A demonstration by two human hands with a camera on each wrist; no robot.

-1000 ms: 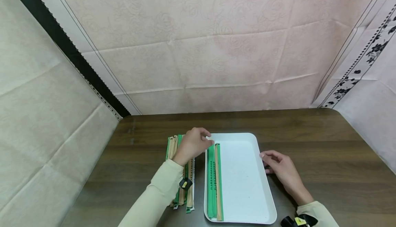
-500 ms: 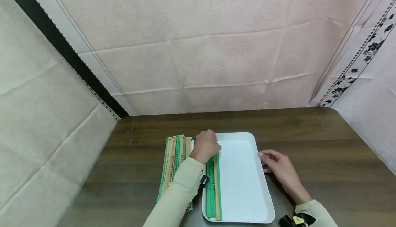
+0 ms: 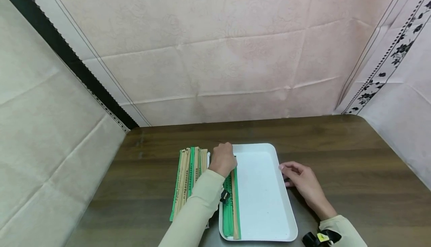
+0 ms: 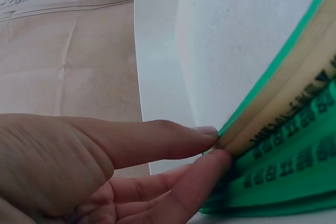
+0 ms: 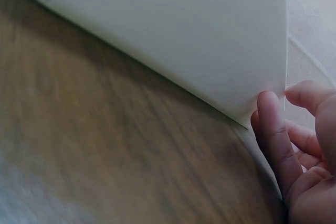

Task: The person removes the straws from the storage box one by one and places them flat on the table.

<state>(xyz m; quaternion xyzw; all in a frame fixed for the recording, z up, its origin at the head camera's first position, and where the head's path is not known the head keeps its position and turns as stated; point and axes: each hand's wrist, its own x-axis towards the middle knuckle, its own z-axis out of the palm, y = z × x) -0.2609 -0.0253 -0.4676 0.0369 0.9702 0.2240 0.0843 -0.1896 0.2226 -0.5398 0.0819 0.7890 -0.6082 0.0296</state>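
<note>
A white tray (image 3: 264, 202) lies on the table, with slim green and tan printed packets (image 3: 229, 215) lengthwise along its left side. My left hand (image 3: 223, 159) is over their far end. In the left wrist view, its thumb and index finger pinch the end of a tan packet with a green edge (image 4: 294, 95). Green packets with dark printed characters (image 4: 294, 169) lie right beside that one. On the tray's right side, my right hand (image 3: 303, 181) grips the rim. The right wrist view has its thumb and finger on either side of the tray wall (image 5: 210, 51).
Left of the tray lies a row of similar green and tan packets (image 3: 188, 176), partly hidden by my left sleeve (image 3: 196, 209). The brown wooden table (image 3: 141, 194) ends at hanging pale cloth (image 3: 215, 52) behind and on both sides.
My left hand has come over from the packets' upper left to their far end in the tray, its fingers now closed on one. The right hand stays at the rim.
</note>
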